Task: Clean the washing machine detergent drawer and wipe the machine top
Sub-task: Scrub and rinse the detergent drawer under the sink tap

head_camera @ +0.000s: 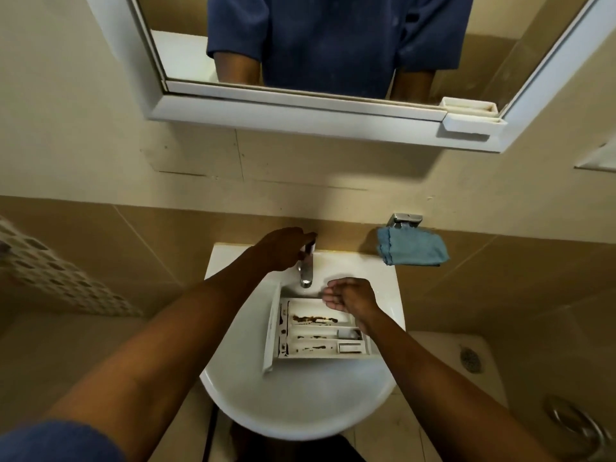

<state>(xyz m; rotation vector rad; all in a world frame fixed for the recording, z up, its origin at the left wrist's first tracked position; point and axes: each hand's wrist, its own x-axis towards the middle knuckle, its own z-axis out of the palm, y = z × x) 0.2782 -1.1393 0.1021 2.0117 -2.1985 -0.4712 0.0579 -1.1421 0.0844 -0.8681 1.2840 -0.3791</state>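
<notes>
A white detergent drawer (316, 331) lies in the white sink (293, 405), its compartments facing up and streaked with dark brown grime. My left hand (283, 250) is closed over the handle on top of the chrome tap (306, 276) at the back of the basin. My right hand (350, 295) hovers just right of the spout, above the drawer's far right corner, fingers loosely curled with the palm up and nothing in it. A blue cloth (411, 250) lies on the sink's back right corner.
A white-framed mirror (300, 105) hangs above on the beige tiled wall, with a small white holder (470, 118) at its lower right. A chrome wall fitting (405, 221) sits over the cloth. A floor drain (471, 360) lies to the right.
</notes>
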